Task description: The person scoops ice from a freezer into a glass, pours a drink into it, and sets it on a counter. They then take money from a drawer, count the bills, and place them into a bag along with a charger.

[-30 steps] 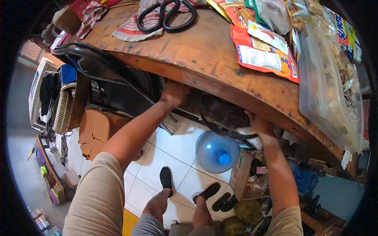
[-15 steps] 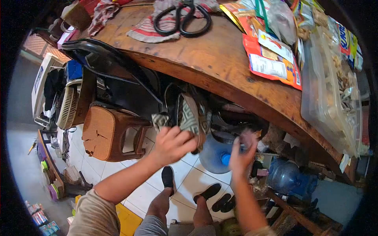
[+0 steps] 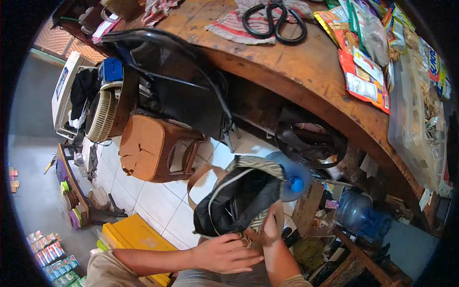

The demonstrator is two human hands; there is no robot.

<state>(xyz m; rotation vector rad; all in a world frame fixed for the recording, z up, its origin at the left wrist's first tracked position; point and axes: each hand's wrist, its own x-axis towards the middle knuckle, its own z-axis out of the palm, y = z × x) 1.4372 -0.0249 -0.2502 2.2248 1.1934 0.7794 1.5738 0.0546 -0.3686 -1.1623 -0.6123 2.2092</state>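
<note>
A bag [image 3: 239, 205] with a black lining and a grey-and-cream geometric pattern outside is in front of my lap, its mouth open toward me. A tan strap [image 3: 200, 182] loops out on its left side. My left hand [image 3: 228, 256] is at the near rim, thumb and fingers closed on the edge. On the right side, my right hand [image 3: 271, 227] grips the patterned wall, some of its fingers hidden behind the bag. Dark folds fill the inside, and I cannot make out any contents.
Ahead is a wooden table [image 3: 267, 62] with black-handled scissors [image 3: 275, 21], snack packets [image 3: 366, 79] and a plastic box [image 3: 416, 124]. Below stand a brown stool [image 3: 143, 148], a black bag [image 3: 311, 138] and blue water jugs [image 3: 356, 210]. A yellow box [image 3: 136, 239] is at my left.
The bag has come from beside the table's edge down to my lap, and its open mouth now shows. My right hand, empty before, has taken hold of it. The view has shifted.
</note>
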